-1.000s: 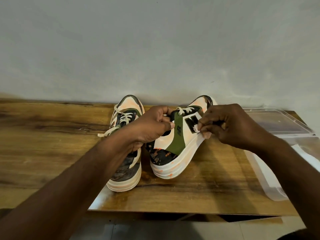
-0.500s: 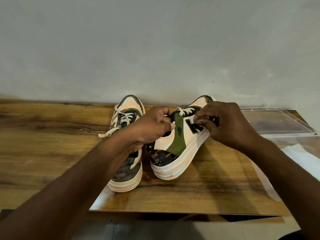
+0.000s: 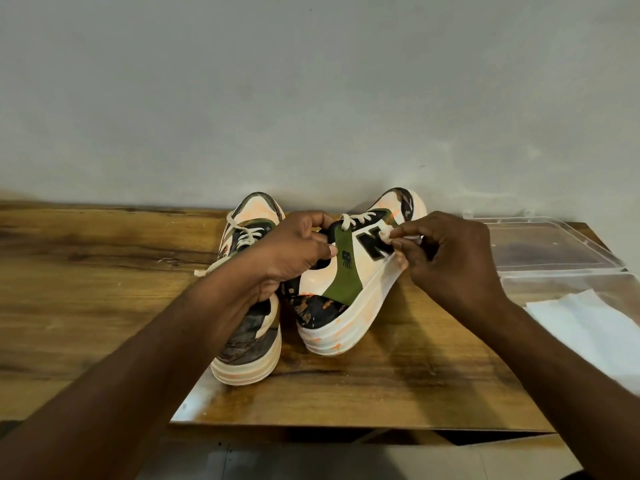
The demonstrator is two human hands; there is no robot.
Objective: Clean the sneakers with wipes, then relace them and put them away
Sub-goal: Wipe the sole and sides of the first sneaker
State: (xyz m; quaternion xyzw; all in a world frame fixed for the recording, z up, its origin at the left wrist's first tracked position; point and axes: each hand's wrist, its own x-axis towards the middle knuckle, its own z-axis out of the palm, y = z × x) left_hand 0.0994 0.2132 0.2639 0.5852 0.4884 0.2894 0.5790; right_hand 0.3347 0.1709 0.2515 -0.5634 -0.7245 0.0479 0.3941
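Two cream, green and camouflage sneakers stand on the wooden table [image 3: 104, 289], toes toward the wall. My left hand [image 3: 298, 252] grips the collar of the right sneaker [image 3: 346, 289], fingers curled inside its opening, and tilts it onto its side. My right hand [image 3: 446, 261] pinches a small white wipe [image 3: 388, 237] against that shoe's side, at the black N logo. The left sneaker [image 3: 247, 341] sits upright beside it with white laces, partly hidden by my left forearm.
A clear plastic box [image 3: 554, 244] lies at the table's right end, with a clear lid and a white sheet [image 3: 588, 327] in front of it. The wall rises right behind the shoes. The table's front edge runs just below the sneakers' heels.
My right hand has slid the wipe along the right sneaker's side, from near the sole edge up onto the N logo. My left hand keeps its grip on the collar.
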